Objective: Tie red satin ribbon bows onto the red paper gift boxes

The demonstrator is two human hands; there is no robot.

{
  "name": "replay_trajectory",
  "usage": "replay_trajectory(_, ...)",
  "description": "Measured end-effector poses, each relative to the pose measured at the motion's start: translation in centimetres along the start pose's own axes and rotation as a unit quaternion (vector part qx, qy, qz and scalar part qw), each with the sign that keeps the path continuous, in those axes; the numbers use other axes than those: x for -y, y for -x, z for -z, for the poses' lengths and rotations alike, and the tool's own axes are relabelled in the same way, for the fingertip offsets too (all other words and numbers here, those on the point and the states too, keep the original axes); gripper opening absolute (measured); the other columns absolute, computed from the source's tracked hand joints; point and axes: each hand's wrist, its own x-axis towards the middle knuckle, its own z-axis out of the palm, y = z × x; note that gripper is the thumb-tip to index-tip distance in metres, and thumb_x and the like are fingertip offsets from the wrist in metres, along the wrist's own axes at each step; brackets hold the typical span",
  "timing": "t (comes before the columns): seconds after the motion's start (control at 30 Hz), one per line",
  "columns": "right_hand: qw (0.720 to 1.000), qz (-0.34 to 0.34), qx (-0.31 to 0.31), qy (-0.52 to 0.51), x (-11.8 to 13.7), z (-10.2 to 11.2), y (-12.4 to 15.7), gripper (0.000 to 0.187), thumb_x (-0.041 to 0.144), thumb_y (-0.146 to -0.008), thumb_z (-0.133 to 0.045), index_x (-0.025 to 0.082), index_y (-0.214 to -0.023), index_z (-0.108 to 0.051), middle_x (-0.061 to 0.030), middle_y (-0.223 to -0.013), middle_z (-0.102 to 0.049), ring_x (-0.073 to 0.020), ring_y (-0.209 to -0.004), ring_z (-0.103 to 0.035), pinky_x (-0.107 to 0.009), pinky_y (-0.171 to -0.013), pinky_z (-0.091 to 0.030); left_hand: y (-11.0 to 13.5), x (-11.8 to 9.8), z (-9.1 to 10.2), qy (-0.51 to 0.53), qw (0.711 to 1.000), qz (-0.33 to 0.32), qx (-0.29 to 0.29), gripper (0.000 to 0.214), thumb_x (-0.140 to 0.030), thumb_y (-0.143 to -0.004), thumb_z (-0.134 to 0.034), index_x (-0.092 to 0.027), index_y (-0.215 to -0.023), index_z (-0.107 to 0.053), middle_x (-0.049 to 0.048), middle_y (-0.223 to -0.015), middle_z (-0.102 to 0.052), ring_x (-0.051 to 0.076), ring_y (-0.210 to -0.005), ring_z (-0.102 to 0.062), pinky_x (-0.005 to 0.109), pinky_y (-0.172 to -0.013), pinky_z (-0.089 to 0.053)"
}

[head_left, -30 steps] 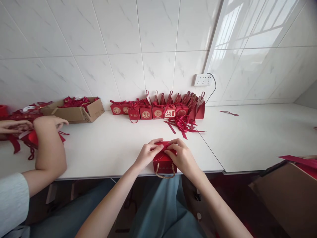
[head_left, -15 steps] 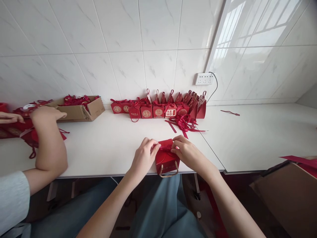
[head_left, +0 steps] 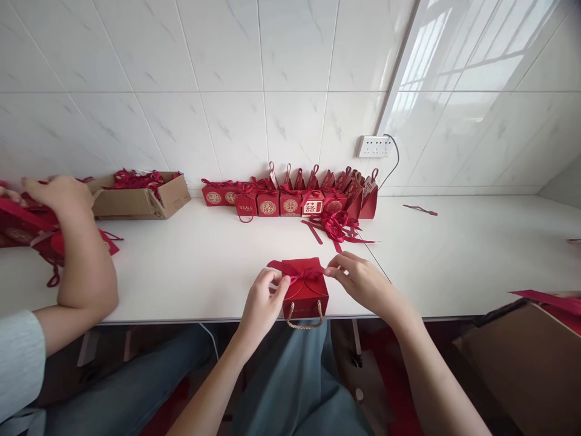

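Note:
A small red gift box point(head_left: 307, 298) with a twisted rope handle point(head_left: 303, 327) sits at the table's front edge. Across its top runs a dark red ribbon point(head_left: 305, 274), knotted in the middle. My left hand point(head_left: 267, 297) pinches the ribbon on the box's left side, and a tail of it sticks out beyond my fingers. At the right, my right hand point(head_left: 356, 275) pinches the other end of the ribbon between thumb and fingertips. Both hands are beside the box, with the knot between them.
Finished-looking red boxes point(head_left: 290, 204) stand in a row by the wall. Loose ribbons point(head_left: 336, 227) lie before them. A cardboard box point(head_left: 166, 203) holds more ribbon. At left, a co-worker's arm point(head_left: 86, 260) reaches over red boxes. Another carton point(head_left: 512, 357) stands lower right.
My hands have moved apart, drawing the ribbon outward, and its knot and left tail now show. The co-worker's hand has shifted left and up.

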Motion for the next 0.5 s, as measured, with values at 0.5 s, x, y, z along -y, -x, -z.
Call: replay_trajectory(0.5,0.968,-0.152,-0.013,-0.198,1.6,-3.4,-0.5,0.039,0.052,-0.078,-0.052,0.022,-0.056,-0.042,0.0034,-0.050,-0.044,-0.0119,-0.048,-0.039,-0.025,-0.046,-0.029,-1.5,0.0,0.2,0.124,0.986,0.097,0.059,0.032,-0.045,-0.078,-0.053,-0.018,-0.062,-0.050,-0.0017,-0.062,-0.051,0.013,-0.062,-0.049,0.024,-0.058,-0.037)
